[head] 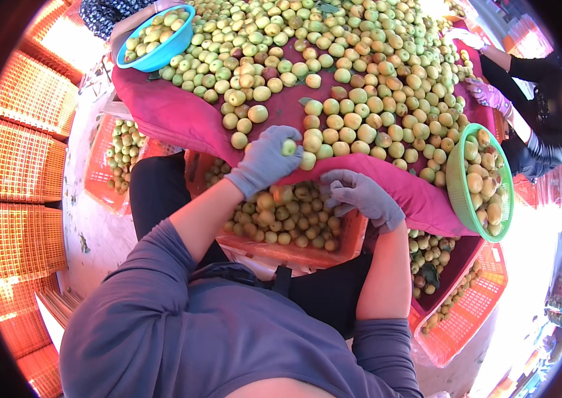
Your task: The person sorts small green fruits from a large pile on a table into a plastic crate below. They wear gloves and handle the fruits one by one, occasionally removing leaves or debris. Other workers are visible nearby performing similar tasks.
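My left hand (269, 158), in a grey glove, holds a green round fruit (289, 147) between thumb and fingers at the near edge of a fruit-covered table with a red-pink cloth (286, 102). My right hand (360, 196), gloved the same way, hangs palm down over the right side of an orange plastic crate (291, 251); its fingers are curled apart and no fruit shows in them, though its palm is hidden. That crate stands between my knees and holds many fruits (286, 219). More green and reddish fruits (350, 119) are spread in front of me.
A green basket (480, 226) of fruit sits at the table's right edge, a blue basin (161, 54) at the upper left. Fruit-filled crates (490, 298) flank my legs. Stacked orange crates (17, 239) line the left. Two other people work at the table's far left and right.
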A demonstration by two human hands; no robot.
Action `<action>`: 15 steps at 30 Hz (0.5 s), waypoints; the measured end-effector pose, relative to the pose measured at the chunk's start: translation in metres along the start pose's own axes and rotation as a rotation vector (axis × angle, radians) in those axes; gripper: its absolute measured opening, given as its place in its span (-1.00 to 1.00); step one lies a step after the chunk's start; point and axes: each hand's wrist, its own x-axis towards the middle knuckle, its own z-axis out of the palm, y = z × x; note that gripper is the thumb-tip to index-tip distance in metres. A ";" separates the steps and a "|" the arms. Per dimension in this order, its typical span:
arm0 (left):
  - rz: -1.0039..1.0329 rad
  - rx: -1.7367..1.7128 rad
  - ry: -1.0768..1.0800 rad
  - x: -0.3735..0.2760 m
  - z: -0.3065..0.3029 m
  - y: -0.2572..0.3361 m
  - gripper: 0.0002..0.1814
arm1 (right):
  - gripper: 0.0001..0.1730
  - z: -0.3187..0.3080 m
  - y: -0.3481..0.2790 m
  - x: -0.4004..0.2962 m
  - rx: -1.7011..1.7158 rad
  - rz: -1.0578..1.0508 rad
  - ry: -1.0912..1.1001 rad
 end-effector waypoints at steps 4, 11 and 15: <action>0.460 -0.101 0.033 -0.013 0.013 0.052 -0.34 | -0.39 0.009 0.001 0.002 0.334 -0.140 -0.015; 0.605 -0.063 -0.089 0.064 -0.004 0.043 -0.77 | -0.64 -0.038 0.021 0.003 0.395 -0.338 0.146; 0.099 0.642 0.262 0.137 -0.059 -0.041 -0.52 | -0.66 -0.024 0.008 0.003 0.567 -0.342 0.374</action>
